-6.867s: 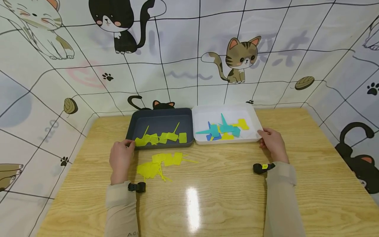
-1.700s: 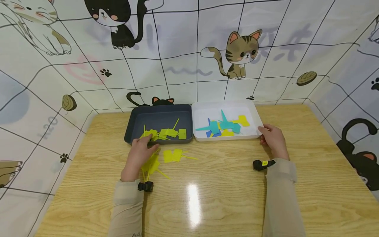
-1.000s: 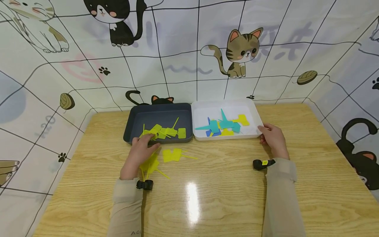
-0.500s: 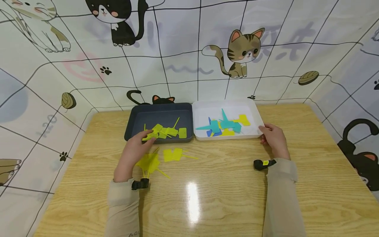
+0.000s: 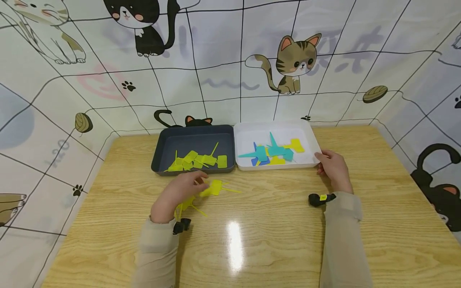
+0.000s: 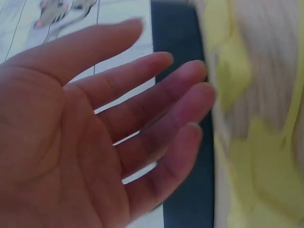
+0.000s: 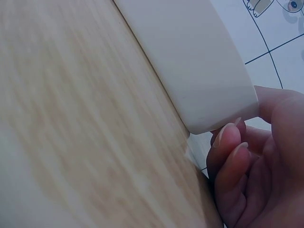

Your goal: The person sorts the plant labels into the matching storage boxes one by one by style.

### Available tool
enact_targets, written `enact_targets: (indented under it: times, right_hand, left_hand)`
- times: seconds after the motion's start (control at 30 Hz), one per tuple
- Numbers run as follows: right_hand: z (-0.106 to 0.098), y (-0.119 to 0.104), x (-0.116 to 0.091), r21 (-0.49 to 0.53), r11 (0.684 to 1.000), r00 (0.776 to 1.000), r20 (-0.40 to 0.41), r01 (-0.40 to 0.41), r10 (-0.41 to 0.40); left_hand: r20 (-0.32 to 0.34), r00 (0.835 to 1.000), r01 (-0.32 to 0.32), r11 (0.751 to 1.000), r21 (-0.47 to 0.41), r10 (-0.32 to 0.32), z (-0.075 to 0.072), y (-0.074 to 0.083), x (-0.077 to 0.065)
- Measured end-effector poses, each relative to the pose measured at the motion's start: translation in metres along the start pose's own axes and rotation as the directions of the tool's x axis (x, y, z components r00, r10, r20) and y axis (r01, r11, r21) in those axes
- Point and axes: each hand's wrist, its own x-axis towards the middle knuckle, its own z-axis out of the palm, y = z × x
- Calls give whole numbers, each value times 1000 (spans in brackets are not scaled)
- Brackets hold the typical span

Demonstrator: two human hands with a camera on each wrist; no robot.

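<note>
My left hand (image 5: 180, 193) hovers over the table in front of the dark grey tray (image 5: 196, 138), its fingers loosely bent and holding nothing. Under and beside it lie flat yellow plastic tags with thin tails (image 5: 217, 187), partly hidden by the hand. The left wrist view shows the bare palm (image 6: 71, 137), with yellow tags (image 6: 266, 175) to its right. More yellow tags (image 5: 191, 157) lie in the dark tray's front half. My right hand (image 5: 335, 170) pinches the front right corner of the white tray (image 5: 255, 136); its thumb is at the rim, and fingers curl below in the right wrist view.
The trays stand side by side against the cat-print backdrop (image 5: 219, 88). Turquoise pointed tags (image 5: 276, 151), yellow ones (image 5: 297, 145) and blue ones (image 5: 264, 161) lie in the white tray. The wooden table (image 5: 273, 232) extends toward the person.
My left hand first held the dark tray's corner, then handled tags inside it, and now is over the table tags. Fewer tags lie on the table than earliest. The right hand stays put.
</note>
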Motion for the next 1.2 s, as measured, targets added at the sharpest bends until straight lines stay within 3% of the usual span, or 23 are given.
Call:
enact_targets:
  times: [0.13,0.4,0.7,0.97,1.2]
  right_hand:
    - [0,0,-1,-1,1000,1000,-6,3,-3]
    - [1,2,-1,-38,998,999,12,46,-46]
    - [-1,0,0,-43,998,999,3,35,-35]
    - [-1,0,-2,-20,999,999,8,35,-35]
    - [0,0,-1,-3,1000,1000,5,26,-26]
  left_hand:
    - [76,997,-4,997,74,-2,12,12,6]
    - [53,999,4,992,126,-11,23,13,10]
    - [42,999,20,982,190,-28,29,18,12]
    - [25,998,50,981,185,-55,33,16,13]
    - [49,996,69,991,118,-75,33,14,14]
